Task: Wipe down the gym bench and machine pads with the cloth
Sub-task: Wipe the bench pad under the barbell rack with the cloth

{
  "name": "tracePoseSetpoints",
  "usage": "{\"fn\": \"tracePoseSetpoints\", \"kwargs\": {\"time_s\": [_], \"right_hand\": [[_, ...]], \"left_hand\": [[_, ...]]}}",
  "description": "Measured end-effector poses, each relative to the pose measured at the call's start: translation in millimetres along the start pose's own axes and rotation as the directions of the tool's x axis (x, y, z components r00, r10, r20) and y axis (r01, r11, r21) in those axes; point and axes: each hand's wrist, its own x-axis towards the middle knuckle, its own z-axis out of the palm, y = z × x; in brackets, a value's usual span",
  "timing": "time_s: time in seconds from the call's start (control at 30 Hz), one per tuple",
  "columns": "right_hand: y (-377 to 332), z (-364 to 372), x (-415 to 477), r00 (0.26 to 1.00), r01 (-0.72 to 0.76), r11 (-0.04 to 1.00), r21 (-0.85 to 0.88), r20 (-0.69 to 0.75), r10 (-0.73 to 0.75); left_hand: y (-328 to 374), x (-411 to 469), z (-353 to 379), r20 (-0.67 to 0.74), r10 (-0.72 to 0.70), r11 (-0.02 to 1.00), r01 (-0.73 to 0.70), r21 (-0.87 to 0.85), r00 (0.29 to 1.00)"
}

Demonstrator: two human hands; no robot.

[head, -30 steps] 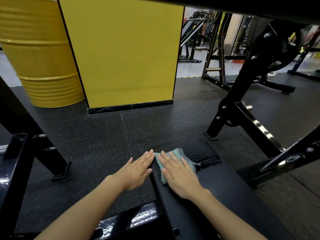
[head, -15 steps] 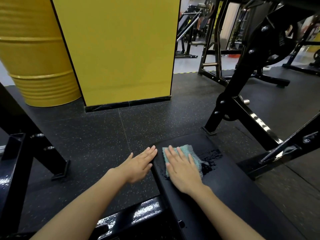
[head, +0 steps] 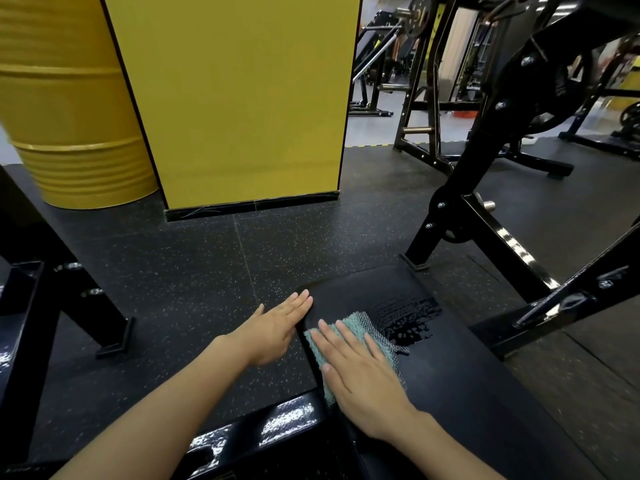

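A black padded bench (head: 460,382) runs from the bottom of the view toward its rounded far end. A teal cloth (head: 360,329) lies on the pad near its left edge. My right hand (head: 360,375) lies flat on the cloth, fingers spread, pressing it down. My left hand (head: 273,327) rests open against the bench's left edge, fingers together and pointing forward. A wet streaked patch (head: 407,315) shines on the pad just beyond the cloth.
A black machine frame (head: 485,216) rises to the right of the bench. More black frame parts (head: 31,306) stand at the left. A yellow pillar (head: 235,98) and a yellow drum (head: 65,116) stand ahead on the speckled black rubber floor (head: 194,271).
My right hand has drawn the cloth back toward me along the pad, uncovering more of the wet patch. My left hand stays at the bench's edge.
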Motion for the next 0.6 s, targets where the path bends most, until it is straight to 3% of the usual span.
{"fn": "tracePoseSetpoints", "kwargs": {"time_s": [0.23,0.6], "right_hand": [[1.3,-3.4,40.0,0.999,-0.037,0.999,-0.034,-0.004,0.037],[19.5,-8.5,-34.9,0.999,-0.004,1.0,0.01,0.047,0.003]], "left_hand": [[0.9,-3.3,-1.1,-0.013,-0.008,0.999,0.007,-0.053,1.0],[21.1,-6.5,8.9,-0.101,-0.054,0.999,0.054,0.003,0.993]]}}
